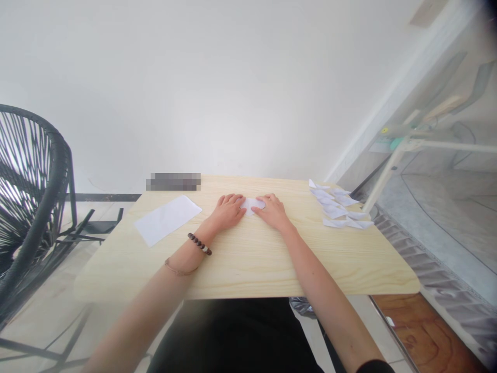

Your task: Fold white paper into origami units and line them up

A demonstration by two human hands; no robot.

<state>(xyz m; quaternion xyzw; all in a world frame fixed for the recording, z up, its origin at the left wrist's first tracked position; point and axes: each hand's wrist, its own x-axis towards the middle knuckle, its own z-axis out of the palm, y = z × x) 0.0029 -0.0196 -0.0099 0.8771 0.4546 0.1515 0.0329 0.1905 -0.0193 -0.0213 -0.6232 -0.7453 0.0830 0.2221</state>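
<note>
A small piece of folded white paper (252, 206) lies on the wooden table between my two hands. At its left end, my left hand (228, 211) is closed on it, fingers bent over the edge and thumb on the near side. My right hand (274, 211) grips the right end, its thumb lying across the paper's face. The fingertips partly hide the paper's ends. Left of my left hand rests a larger stack or sheet of flat white paper (167, 220). Several folded white paper boats (334, 203) stand in a group toward the table's right side.
The light wooden table (248, 264) stands against a white wall (248, 93). A blurred-out dark object (173, 182) is at its back left corner. A black woven chair (34, 207) stands left. To the right are a white metal frame (388, 176) and grey fabric (438, 280).
</note>
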